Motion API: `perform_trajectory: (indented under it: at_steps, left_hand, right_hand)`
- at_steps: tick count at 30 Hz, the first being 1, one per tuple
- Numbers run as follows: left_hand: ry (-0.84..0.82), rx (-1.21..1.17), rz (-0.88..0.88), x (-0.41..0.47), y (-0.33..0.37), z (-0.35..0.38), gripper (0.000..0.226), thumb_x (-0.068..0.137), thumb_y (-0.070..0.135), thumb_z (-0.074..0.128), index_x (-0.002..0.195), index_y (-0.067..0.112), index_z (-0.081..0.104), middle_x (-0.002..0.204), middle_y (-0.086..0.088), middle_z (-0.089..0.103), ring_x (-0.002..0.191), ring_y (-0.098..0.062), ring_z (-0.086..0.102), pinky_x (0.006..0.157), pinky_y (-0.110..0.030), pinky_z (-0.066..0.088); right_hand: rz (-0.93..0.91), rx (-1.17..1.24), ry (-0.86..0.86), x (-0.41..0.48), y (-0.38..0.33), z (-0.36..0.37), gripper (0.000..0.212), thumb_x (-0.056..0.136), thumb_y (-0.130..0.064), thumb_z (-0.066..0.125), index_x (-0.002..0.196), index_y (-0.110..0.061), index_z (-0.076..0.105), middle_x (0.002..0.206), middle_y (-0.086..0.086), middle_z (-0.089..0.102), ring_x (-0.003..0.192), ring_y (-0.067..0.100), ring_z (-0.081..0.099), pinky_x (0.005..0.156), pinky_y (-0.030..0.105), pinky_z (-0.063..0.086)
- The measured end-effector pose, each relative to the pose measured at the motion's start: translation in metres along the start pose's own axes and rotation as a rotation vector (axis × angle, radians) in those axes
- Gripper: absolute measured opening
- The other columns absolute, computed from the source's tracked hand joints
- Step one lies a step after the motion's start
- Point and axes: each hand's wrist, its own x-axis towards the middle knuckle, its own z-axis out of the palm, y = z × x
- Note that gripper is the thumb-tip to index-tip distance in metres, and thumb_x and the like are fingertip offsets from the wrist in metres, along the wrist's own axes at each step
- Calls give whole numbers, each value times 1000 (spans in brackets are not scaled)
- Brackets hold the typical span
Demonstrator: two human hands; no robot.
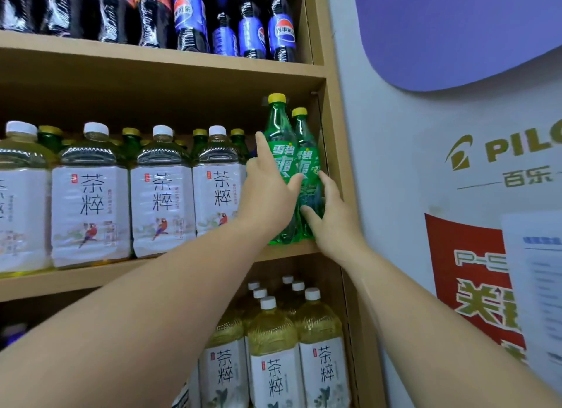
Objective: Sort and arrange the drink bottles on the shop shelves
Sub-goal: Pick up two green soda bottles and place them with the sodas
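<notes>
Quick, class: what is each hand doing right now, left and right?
Left hand: grips the front green bottle, thumb across its label.
Right hand: grips the rear green bottle low down.

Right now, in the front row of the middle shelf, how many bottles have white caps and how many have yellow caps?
White-cap bottles: 4
Yellow-cap bottles: 2
Total: 6
More yellow caps peek out from the row behind; those are not counted.
</notes>
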Motion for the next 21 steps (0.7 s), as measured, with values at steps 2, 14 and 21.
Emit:
perform_trajectory:
  at_steps: [2, 14, 21]
  left_hand:
    - [23, 37, 41, -2, 0, -1, 98, 99, 38, 62, 161, 24, -13, 139, -11, 43, 111, -23, 55, 87, -37, 49]
    - [21, 192, 122, -28, -16, 7, 90, 101, 46, 54, 160, 35, -13, 138, -12, 43, 104, -28, 59, 83, -43, 55]
    - [-13, 275, 28, -19, -23, 17, 87, 102, 45, 52, 162, 27, -9, 139, -17, 42, 100, -27, 59, 72, -33, 42]
  right_hand:
    - [-4, -11, 2, -3, 1, -2, 77, 99, -27, 63, 158, -42, 16, 141, 3, 58, 120, 21, 58, 90, 29, 48]
    - [30, 29, -21, -6, 1, -3, 78, 101, -21, 61, 158, -42, 14, 146, 0, 53, 118, 15, 55, 90, 28, 46]
    - [8, -63, -30, -5, 3, 1, 71, 101, -25, 56, 159, -38, 16, 148, 4, 52, 127, 22, 55, 104, 41, 49]
